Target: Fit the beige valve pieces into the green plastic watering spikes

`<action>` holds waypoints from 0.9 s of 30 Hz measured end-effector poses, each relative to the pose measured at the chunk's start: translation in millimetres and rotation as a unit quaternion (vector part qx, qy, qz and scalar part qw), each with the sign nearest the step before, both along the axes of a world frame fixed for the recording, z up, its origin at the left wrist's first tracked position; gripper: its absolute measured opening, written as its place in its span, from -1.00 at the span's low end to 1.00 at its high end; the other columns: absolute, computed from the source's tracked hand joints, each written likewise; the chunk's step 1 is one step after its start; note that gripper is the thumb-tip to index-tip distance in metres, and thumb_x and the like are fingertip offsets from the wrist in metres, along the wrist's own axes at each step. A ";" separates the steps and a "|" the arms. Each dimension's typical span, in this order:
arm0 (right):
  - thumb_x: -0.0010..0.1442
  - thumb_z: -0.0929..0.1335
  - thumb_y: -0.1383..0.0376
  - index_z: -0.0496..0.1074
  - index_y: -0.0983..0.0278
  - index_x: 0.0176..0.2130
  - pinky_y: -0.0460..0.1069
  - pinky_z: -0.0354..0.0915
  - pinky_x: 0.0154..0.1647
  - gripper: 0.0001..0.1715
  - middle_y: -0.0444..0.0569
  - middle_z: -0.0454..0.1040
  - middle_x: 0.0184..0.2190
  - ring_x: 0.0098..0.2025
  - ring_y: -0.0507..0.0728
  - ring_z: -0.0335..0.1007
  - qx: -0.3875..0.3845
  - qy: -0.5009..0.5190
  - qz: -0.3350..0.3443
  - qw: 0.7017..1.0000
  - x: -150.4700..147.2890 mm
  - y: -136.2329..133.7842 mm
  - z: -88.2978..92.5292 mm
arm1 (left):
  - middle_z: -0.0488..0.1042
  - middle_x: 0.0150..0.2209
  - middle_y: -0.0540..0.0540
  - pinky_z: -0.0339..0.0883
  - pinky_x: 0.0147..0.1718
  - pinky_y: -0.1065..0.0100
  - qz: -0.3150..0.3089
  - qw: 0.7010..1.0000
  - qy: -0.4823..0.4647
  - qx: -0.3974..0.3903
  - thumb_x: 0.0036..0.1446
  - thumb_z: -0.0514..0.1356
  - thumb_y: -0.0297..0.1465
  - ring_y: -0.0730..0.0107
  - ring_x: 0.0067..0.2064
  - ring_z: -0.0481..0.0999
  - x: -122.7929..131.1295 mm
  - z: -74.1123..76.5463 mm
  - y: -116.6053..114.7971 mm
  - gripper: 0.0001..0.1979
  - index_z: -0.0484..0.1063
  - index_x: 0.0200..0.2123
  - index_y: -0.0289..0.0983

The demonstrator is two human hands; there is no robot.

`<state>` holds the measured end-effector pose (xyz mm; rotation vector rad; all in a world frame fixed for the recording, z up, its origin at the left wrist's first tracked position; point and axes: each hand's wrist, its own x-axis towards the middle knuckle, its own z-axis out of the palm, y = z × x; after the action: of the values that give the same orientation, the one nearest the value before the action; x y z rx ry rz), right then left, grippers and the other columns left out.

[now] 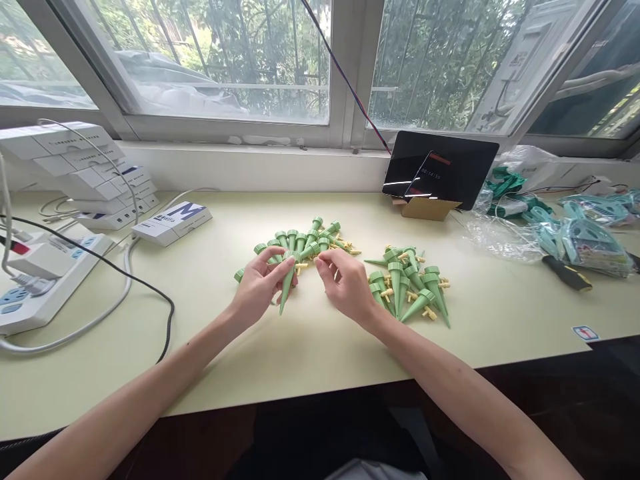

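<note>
Fingers of left hand (260, 285) clamped on green spike (286, 293) mid-shaft; right hand (347, 283) fingertips bunched by its collar, grip indeterminate. Spike judged light, rigid, slick along taper; hold collar.

Slim green cone spike (288, 285), tip nearward, yellow tap (301, 268) perhaps at its head.

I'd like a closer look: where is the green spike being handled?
In the head view, the green spike sits in the left hand, just left of centre, in front of the left pile of spikes.
</note>
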<state>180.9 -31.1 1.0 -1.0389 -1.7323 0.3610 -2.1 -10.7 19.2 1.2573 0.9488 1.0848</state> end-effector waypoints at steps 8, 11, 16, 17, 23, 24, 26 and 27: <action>0.34 0.25 0.29 0.39 0.28 -0.24 -0.07 0.25 -0.38 -0.85 -0.06 0.43 -0.36 -0.45 0.03 0.28 0.029 0.002 -0.054 0.998 10.2 7.7 3.7 | 0.47 -0.58 0.03 0.11 -0.79 0.56 -0.016 0.993 0.098 0.070 0.11 0.33 -0.19 0.51 -0.67 0.34 1.1 -0.5 -6.4 -0.66 0.29 -0.19 -0.22; 0.34 0.26 0.31 0.39 0.30 -0.23 -0.07 0.24 -0.37 -0.86 -0.05 0.43 -0.34 -0.45 0.03 0.28 0.041 -0.016 -0.089 0.995 19.6 13.0 7.0 | 0.46 -0.59 0.04 0.16 -0.78 0.54 -0.024 0.986 0.135 0.098 0.14 0.30 -0.20 0.56 -0.71 0.29 2.9 -2.7 -10.3 -0.69 0.28 -0.21 -0.23; 0.32 0.26 0.38 0.46 0.31 -0.25 -0.07 0.23 -0.27 -0.81 -0.03 0.45 -0.35 -0.37 0.05 0.31 -0.037 -0.150 -0.093 0.984 28.3 24.1 18.3 | 0.29 -0.67 0.14 0.15 -0.75 0.51 -0.050 0.968 0.192 0.155 0.17 0.26 -0.20 0.55 -0.72 0.24 3.9 -13.7 -12.4 -0.73 0.32 -0.19 -0.23; 0.31 0.26 0.39 0.48 0.31 -0.27 -0.07 0.23 -0.25 -0.79 -0.03 0.45 -0.35 -0.35 0.06 0.32 -0.062 -0.182 -0.081 0.978 27.6 27.5 20.7 | 0.26 -0.68 0.15 0.12 -0.75 0.51 -0.051 0.963 0.208 0.166 0.17 0.25 -0.20 0.56 -0.72 0.21 4.2 -15.6 -12.3 -0.74 0.32 -0.19 -0.23; 0.31 0.27 0.39 0.57 0.34 -0.35 -0.09 0.16 -0.33 -0.69 -0.01 0.41 -0.38 -0.33 0.06 0.31 -0.128 -0.343 0.005 0.931 18.1 50.7 22.8 | 0.15 -0.70 0.18 -0.04 -0.65 0.49 -0.045 0.930 0.270 0.244 0.17 0.24 -0.21 0.61 -0.67 0.03 5.6 -20.6 -9.8 -0.77 0.35 -0.29 -0.25; 0.31 0.27 0.39 0.58 0.33 -0.34 -0.09 0.15 -0.35 -0.69 0.00 0.41 -0.37 -0.33 0.06 0.30 -0.126 -0.361 0.007 0.924 17.4 53.2 21.7 | 0.15 -0.70 0.18 -0.04 -0.64 0.49 -0.045 0.928 0.273 0.251 0.17 0.23 -0.22 0.61 -0.65 0.02 5.5 -21.2 -9.4 -0.78 0.36 -0.29 -0.26; 0.32 0.28 0.37 0.59 0.32 -0.28 -0.08 0.13 -0.37 -0.72 0.01 0.41 -0.33 -0.33 0.06 0.30 -0.121 -0.385 -0.003 0.915 17.0 55.8 19.5 | 0.17 -0.70 0.18 -0.02 -0.61 0.49 -0.044 0.924 0.279 0.258 0.18 0.23 -0.22 0.59 -0.63 0.03 5.2 -22.2 -8.8 -0.78 0.37 -0.28 -0.26; 0.32 0.28 0.35 0.59 0.32 -0.25 -0.08 0.13 -0.37 -0.73 0.01 0.41 -0.31 -0.32 0.06 0.31 -0.119 -0.393 -0.010 0.912 16.9 56.1 18.6 | 0.17 -0.70 0.18 -0.01 -0.61 0.49 -0.044 0.922 0.284 0.260 0.18 0.23 -0.22 0.59 -0.63 0.04 5.1 -22.7 -8.8 -0.78 0.37 -0.28 -0.26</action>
<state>197.8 25.0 19.5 -1.5112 -2.4272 0.1396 3.0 -19.5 -3.4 2.1114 1.0448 0.9436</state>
